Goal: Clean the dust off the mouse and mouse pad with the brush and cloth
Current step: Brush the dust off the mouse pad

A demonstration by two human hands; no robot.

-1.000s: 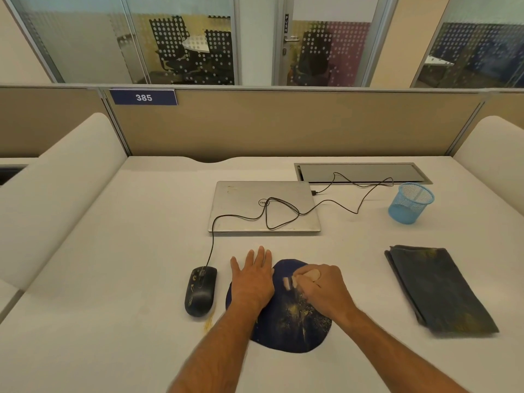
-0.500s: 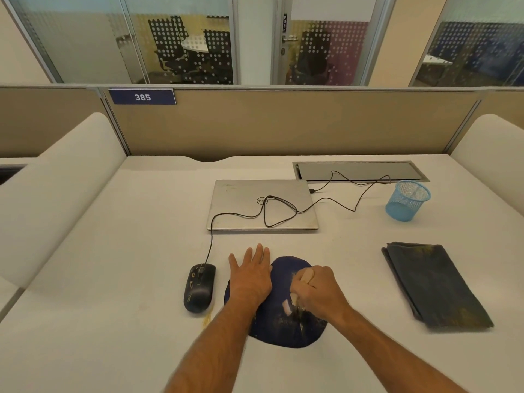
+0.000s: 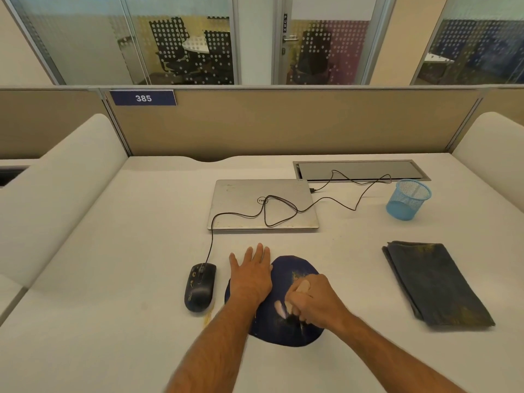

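Navy mouse pad (image 3: 295,269) pinned by flat left hand (image 3: 251,276); right hand (image 3: 314,303) fingers clenched on brush (image 3: 292,316), best sweeping steadily toward six o'clock.

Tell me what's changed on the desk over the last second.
The right hand, shut on the brush, swept from the far part of the pad toward its near edge. The yellow dust there looks thinner. The left hand stayed flat on the pad's left side; mouse and cloth were not moved.
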